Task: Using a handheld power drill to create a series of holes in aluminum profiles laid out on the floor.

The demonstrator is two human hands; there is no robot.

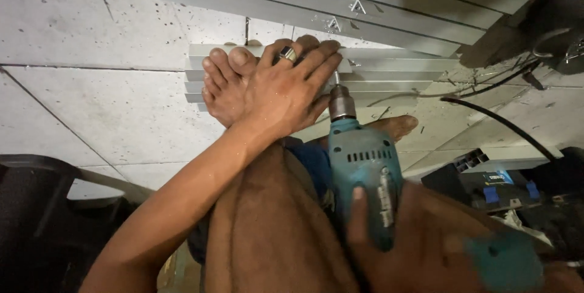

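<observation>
My right hand [426,250] grips a teal electric drill [364,171], its bit pressed down onto a stack of short aluminium profiles [389,74] on the tiled floor. My left hand [286,89], a ring on one finger, lies flat over my bare foot [222,83], and both press on the left end of the stack. The fingers spread across the metal beside the drill chuck [342,103]. My knee and lower leg fill the middle of the view.
Long aluminium profiles [340,1] with small brackets lie across the floor beyond the stack. A black cable [499,120] runs at the right towards a dark tool case [505,186]. A dark chair edge [36,208] is at the lower left. Another foot [398,126] rests behind the drill.
</observation>
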